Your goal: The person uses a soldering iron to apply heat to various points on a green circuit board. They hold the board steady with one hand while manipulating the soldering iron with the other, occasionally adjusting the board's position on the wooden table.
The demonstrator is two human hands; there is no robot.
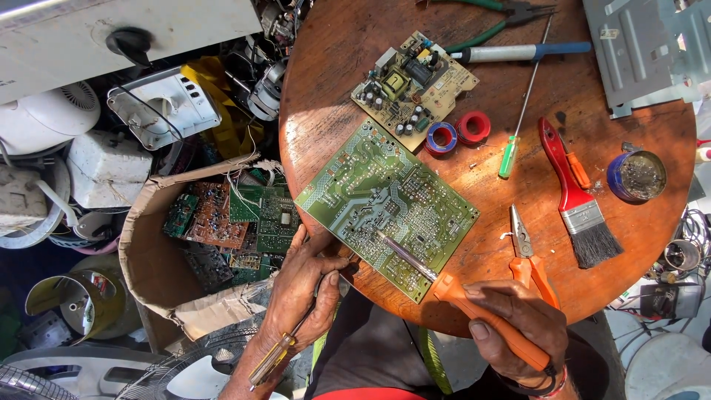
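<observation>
Beside circuit board (385, 207): pliers (527, 255) (brush (578, 196))

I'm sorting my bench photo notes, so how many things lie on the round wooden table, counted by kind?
Circuit boards: 2
Tape rolls: 2
Pliers: 2
Soldering irons: 2
Screwdriver: 1
Brush: 1
Round tin: 1
Metal panel: 1
Total: 12
</observation>
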